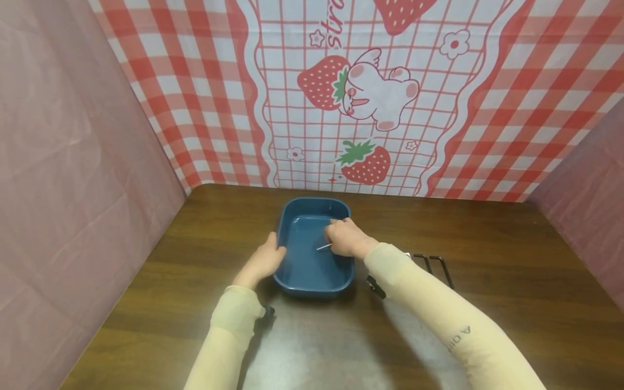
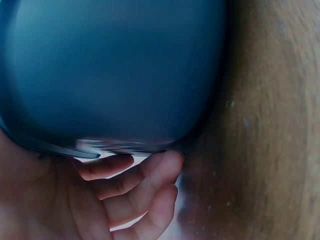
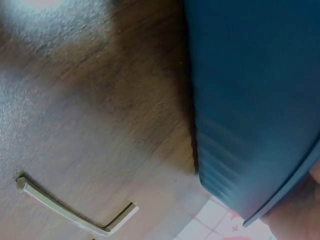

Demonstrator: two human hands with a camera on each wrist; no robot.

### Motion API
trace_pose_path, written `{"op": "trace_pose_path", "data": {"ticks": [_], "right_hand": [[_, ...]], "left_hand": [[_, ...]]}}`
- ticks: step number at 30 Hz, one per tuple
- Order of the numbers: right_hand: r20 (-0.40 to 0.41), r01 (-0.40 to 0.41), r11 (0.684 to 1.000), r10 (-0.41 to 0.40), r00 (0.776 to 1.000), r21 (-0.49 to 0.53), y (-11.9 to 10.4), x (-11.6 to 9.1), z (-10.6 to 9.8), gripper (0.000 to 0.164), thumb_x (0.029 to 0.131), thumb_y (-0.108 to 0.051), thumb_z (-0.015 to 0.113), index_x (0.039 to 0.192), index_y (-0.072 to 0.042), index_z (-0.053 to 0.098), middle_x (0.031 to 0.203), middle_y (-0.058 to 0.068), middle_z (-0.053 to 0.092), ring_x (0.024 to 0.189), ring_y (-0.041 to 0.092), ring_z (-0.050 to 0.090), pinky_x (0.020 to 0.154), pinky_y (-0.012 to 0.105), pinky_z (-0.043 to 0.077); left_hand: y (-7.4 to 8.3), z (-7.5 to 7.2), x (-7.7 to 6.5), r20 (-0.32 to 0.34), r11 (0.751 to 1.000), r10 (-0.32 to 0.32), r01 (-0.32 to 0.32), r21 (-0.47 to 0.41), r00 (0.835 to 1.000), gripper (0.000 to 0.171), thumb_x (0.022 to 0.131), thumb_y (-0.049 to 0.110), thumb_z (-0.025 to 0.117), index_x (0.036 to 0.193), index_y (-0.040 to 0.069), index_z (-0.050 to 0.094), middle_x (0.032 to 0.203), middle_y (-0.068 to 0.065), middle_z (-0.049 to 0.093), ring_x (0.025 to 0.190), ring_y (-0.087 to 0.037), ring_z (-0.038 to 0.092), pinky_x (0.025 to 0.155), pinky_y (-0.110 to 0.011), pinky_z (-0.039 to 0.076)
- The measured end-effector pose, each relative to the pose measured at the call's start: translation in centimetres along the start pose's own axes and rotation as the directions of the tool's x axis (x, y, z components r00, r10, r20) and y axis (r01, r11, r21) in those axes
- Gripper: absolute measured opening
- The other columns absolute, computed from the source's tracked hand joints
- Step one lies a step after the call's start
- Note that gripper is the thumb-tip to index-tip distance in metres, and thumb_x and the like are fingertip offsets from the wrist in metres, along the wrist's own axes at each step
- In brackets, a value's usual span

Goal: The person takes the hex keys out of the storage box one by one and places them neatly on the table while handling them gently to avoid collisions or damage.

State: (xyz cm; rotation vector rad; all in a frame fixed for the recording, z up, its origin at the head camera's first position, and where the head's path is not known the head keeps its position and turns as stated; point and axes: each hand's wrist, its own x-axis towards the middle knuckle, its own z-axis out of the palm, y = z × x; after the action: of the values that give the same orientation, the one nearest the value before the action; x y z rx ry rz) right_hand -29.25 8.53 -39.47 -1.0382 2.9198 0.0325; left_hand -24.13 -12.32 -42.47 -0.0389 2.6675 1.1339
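A deep blue plastic bin (image 1: 304, 271) with rounded corners stands on the table. My left hand (image 1: 261, 261) holds its left side, thumb at the rim; the left wrist view shows the fingers (image 2: 135, 192) bent against the outer wall. Reaching over the right rim, my right hand (image 1: 345, 236) is inside the bin, fingers curled round a thin silver hex key (image 1: 324, 247). Only one end of that key shows; the rest is hidden by the hand. In the right wrist view the bin's outer wall (image 3: 250, 100) covers most of the right hand.
Black L-shaped hex keys (image 1: 441, 268) lie on the table to the right, partly behind the right sleeve. A silver hex key (image 3: 70, 215) lies beside the bin in the right wrist view. Behind the wooden table (image 1: 205, 244) hangs a red-and-white checked cloth (image 1: 205, 108).
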Motion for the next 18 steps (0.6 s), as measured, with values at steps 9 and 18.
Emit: {"op": "trace_pose_path", "data": {"ticks": [9, 18], "right_hand": [[-0.036, -0.007, 0.976, 0.015, 0.999, 0.216, 0.4, -0.3, -0.7, 0.009, 0.080, -0.002, 0.057, 0.079, -0.011, 0.056, 0.072, 0.000, 0.054, 0.066, 0.015, 0.050, 0.062, 0.028, 0.044], [-0.088, 0.013, 0.959, 0.013, 0.996, 0.283, 0.5, -1.1, -1.5, 0.018, 0.082, -0.002, 0.052, 0.079, -0.009, 0.068, 0.084, 0.003, 0.062, 0.083, 0.018, 0.057, 0.073, 0.032, 0.048]], "left_hand": [[0.0, 0.0, 0.0, 0.002, 1.000, 0.009, -0.009, 0.008, 1.000, 0.057, 0.094, 0.026, 0.034, 0.141, -0.001, 0.016, 0.140, -0.026, 0.034, 0.124, -0.039, 0.040, 0.101, -0.050, 0.032], [0.1, 0.0, -0.1, -0.001, 1.000, 0.016, -0.016, 0.012, 1.000, 0.058, 0.093, 0.024, 0.033, 0.141, -0.003, 0.015, 0.141, -0.026, 0.033, 0.125, -0.039, 0.038, 0.102, -0.050, 0.031]]}}
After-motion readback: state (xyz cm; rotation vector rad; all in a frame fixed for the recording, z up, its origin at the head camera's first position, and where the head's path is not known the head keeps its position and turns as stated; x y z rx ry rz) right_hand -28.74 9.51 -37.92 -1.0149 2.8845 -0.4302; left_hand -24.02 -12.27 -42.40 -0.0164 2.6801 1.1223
